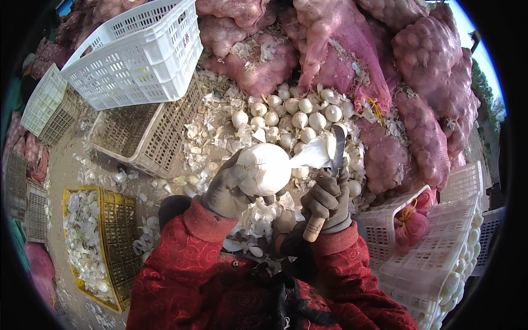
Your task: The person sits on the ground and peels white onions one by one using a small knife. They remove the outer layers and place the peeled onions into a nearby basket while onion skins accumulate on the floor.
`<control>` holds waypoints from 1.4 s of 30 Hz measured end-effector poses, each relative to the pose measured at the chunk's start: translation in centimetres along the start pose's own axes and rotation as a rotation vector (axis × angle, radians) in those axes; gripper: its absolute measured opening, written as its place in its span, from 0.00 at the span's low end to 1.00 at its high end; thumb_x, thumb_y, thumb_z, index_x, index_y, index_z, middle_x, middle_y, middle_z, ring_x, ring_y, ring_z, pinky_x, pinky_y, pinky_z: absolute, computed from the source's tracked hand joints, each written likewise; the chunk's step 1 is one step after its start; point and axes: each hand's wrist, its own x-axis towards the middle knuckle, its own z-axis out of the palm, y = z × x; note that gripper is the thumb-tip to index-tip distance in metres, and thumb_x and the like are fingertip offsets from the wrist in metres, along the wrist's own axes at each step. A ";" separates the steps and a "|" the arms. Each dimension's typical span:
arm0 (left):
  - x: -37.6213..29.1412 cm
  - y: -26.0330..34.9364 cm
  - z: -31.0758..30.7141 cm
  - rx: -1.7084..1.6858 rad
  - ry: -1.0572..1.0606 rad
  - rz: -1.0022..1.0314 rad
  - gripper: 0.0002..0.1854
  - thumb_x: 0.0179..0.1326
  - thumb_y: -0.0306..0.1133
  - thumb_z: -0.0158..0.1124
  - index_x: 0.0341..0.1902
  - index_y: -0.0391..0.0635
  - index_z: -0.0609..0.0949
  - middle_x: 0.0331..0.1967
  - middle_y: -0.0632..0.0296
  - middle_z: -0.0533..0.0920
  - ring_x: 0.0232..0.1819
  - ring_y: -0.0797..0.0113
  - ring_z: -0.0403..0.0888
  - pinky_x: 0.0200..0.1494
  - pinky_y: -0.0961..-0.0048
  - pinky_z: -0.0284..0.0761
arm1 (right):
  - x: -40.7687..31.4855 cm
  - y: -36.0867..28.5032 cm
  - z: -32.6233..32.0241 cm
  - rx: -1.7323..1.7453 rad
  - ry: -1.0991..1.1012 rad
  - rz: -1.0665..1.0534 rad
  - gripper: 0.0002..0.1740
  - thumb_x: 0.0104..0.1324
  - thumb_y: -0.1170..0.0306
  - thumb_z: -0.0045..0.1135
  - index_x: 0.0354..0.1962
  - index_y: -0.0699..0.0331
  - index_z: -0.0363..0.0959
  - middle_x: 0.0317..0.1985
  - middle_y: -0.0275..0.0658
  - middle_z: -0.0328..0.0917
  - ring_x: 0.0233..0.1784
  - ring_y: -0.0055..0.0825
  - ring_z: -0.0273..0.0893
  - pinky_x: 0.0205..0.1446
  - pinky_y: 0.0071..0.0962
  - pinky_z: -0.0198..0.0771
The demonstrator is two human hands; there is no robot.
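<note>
A large white onion (266, 168) rests in my left hand (227, 192), which wears a grey-brown glove. My right hand (328, 202), gloved too, grips a knife by its wooden handle (314, 228), with the dark blade (339, 144) pointing away from me. A strip of white onion skin (311, 154) stretches from the onion to the blade and looks pinched near it. Beyond my hands, a heap of white onions (305, 117) lies on the ground among loose skins. More peelings (264, 216) lie below, between my legs.
Pink mesh sacks of onions (338, 62) are piled at the back and right. A white plastic crate (136, 57) sits on a brown crate (161, 136) at the left. A yellow crate (119, 247) holds skins. White crates (420, 264) with onions stand at the right.
</note>
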 end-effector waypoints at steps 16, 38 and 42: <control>-0.8 2.9 -2.1 -0.196 -0.116 0.065 0.46 0.45 0.46 0.64 0.64 0.31 0.58 0.53 0.35 0.71 0.44 0.47 0.80 0.28 0.65 0.83 | 0.2 -0.5 3.3 -0.238 0.077 -0.004 0.30 0.69 0.43 0.34 0.17 0.56 0.57 0.08 0.24 0.47 0.06 0.15 0.45 0.09 0.18 0.43; -0.8 2.3 -0.5 1.024 -0.141 -0.100 0.30 0.46 0.24 0.65 0.56 0.41 0.69 0.46 0.57 0.74 0.48 0.73 0.72 0.48 0.74 0.72 | -1.2 2.9 0.4 -1.767 0.188 0.324 0.41 0.66 0.59 0.54 0.68 0.68 0.43 0.63 0.48 0.62 0.65 0.26 0.60 0.65 0.23 0.56; -0.9 2.5 0.0 1.113 -0.163 -0.131 0.34 0.42 0.28 0.64 0.58 0.38 0.67 0.46 0.55 0.75 0.48 0.70 0.74 0.50 0.72 0.72 | -1.2 2.9 0.1 -1.790 0.048 0.167 0.35 0.67 0.60 0.53 0.66 0.66 0.52 0.61 0.45 0.67 0.63 0.22 0.62 0.63 0.22 0.57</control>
